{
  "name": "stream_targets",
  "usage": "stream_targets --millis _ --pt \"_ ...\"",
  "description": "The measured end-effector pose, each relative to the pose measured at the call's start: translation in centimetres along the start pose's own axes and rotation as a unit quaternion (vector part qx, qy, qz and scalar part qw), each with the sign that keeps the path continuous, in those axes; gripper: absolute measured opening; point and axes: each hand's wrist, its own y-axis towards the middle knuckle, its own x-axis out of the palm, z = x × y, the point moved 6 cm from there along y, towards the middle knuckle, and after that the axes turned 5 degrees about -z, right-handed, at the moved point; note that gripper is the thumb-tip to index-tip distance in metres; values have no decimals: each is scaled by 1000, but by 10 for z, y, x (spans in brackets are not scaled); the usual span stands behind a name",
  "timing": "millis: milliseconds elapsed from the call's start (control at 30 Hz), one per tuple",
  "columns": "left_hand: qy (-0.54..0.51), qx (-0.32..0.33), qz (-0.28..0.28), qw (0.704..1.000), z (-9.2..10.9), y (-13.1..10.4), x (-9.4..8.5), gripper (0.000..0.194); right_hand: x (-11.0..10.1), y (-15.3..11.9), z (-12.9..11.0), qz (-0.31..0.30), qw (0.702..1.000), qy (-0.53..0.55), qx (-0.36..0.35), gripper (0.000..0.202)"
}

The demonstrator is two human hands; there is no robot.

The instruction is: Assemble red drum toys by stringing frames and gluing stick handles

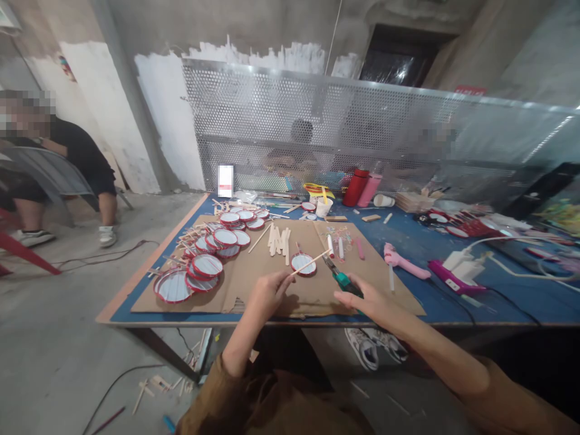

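Note:
My left hand (pixel 270 294) pinches one end of a thin wooden stick (pixel 312 261), which slants up to the right. My right hand (pixel 365 297) is wrapped round the green handles of a pair of pliers (pixel 341 278). The pliers' jaws are at the stick's far end; whether they touch it I cannot tell. Just beyond the stick lies a round red-rimmed disc (pixel 302 266) with a pale face, partly crossed by the stick. Flat wooden sticks (pixel 278 241) are heaped behind it. Many similar red-rimmed discs (pixel 206 266) are piled to the left on the cardboard sheet (pixel 254 290).
A pink glue gun (pixel 405 263) and a purple power strip (pixel 455 279) with plugs and cables lie to the right. Red and pink bottles (pixel 356 187) stand near the perforated metal screen (pixel 254 103). A phone (pixel 225 180) stands at the back left. Another person (pixel 81 145) sits at far left.

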Motion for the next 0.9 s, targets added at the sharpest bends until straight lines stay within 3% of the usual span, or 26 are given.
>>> stream_targets --millis 367,567,900 --pt "-7 12 -1 1000 1 0 0 34 4 5 6 -1 999 52 -3 59" --pt "20 4 0 1000 1 0 1 35 6 5 2 -8 999 39 -28 48" --pt "21 1 13 1000 2 -1 0 32 14 16 7 38 997 13 -71 41"
